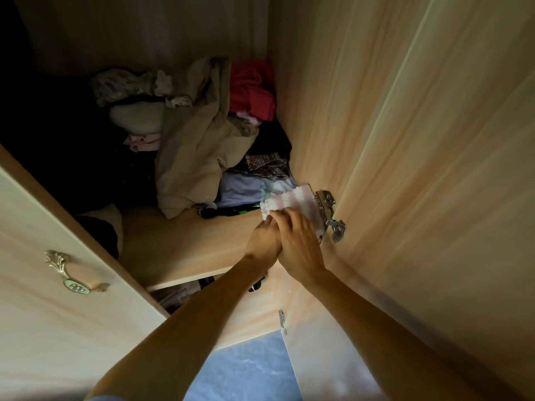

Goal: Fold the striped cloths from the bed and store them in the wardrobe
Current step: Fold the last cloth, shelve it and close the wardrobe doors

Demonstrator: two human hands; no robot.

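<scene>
A: Striped cloth (292,199), where?

B: Right of centre. Folded, on wardrobe shelf (185,247), right end, just beside metal hinge (330,215), at near edge of clothes pile (199,157).

A: Hands?

B: Left hand (264,241): fingers curled, pinching cloth's near edge. Right hand (301,246): laid over top, fingers bent. Grip or plain press, cannot tell.

A: Tip for placing?

B: Probably: slide flat and inward, away from hinge. Keep fold pressed. Let go only once fully on shelf.
</scene>
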